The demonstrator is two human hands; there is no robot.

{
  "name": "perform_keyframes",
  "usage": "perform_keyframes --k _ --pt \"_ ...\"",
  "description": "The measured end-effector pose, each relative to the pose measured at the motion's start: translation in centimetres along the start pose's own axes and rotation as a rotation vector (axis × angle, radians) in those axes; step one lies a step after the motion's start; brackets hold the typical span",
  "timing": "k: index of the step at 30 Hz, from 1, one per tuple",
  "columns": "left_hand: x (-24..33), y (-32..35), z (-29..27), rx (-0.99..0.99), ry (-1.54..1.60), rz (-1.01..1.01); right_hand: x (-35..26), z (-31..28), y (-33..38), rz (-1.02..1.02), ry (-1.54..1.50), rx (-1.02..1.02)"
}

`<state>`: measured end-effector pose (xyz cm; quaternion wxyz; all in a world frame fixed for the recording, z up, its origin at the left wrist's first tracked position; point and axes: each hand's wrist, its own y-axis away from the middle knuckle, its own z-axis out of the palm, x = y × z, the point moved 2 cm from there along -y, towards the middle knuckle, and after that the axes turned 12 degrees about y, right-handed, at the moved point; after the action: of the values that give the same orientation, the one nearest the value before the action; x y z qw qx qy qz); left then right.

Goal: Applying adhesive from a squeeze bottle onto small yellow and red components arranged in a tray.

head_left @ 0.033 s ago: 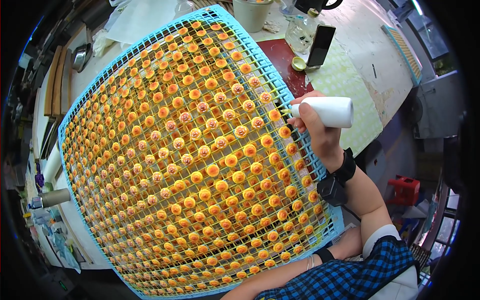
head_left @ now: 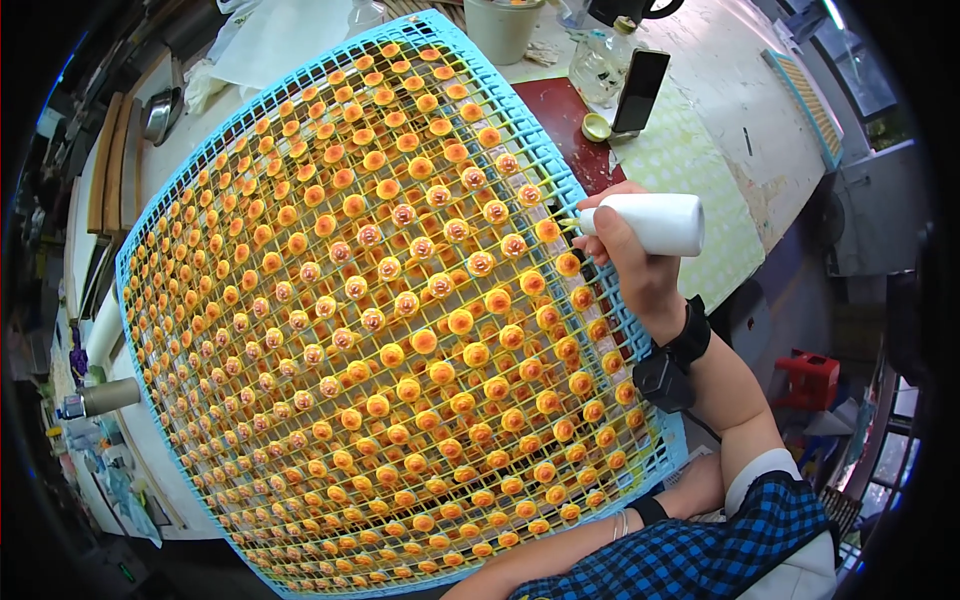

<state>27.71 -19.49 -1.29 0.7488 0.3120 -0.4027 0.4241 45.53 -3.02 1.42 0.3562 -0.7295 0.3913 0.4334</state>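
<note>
My right hand (head_left: 632, 250) is closed round a white squeeze bottle (head_left: 665, 224), which lies on its side in the grip. The bottle's narrow tip points left, close to a yellow-orange rosette-shaped piece (head_left: 547, 230) near the rack's right edge. Rows of these small pieces sit on a large yellow mesh rack with a light-blue frame (head_left: 545, 145). Some pieces in the middle rows look glossy and reddish. My left forearm crosses at the bottom, and my left hand (head_left: 697, 487) rests below my right elbow, its fingers hidden.
Beyond the rack's right edge, a phone (head_left: 641, 92) stands upright beside a small yellow-green lid (head_left: 596, 127) and a clear jug (head_left: 600, 70). A white bucket (head_left: 502, 30) stands at the back. A red stool (head_left: 808, 380) is on the right.
My right hand and the bottle have shifted very slightly left. The rack also appears a touch further left; my left hand looks unmoved.
</note>
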Motion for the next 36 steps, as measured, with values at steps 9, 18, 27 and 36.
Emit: perform_keyframes --k 9,18,27,36 --pt "1.7 0.3 -0.9 -0.035 -0.1 -0.059 -0.3 0.2 -0.1 0.043 -0.029 0.022" --pt "2.0 0.3 -1.1 -0.074 -0.132 -0.032 -0.4 0.2 -0.2 -0.017 0.018 0.006" --pt "1.5 0.3 -0.9 -0.068 -0.137 -0.027 -0.4 0.3 -0.2 -0.044 0.002 -0.027" --pt "1.8 0.3 -1.0 -0.073 -0.133 0.014 -0.2 0.1 0.0 -0.047 -0.04 -0.053"
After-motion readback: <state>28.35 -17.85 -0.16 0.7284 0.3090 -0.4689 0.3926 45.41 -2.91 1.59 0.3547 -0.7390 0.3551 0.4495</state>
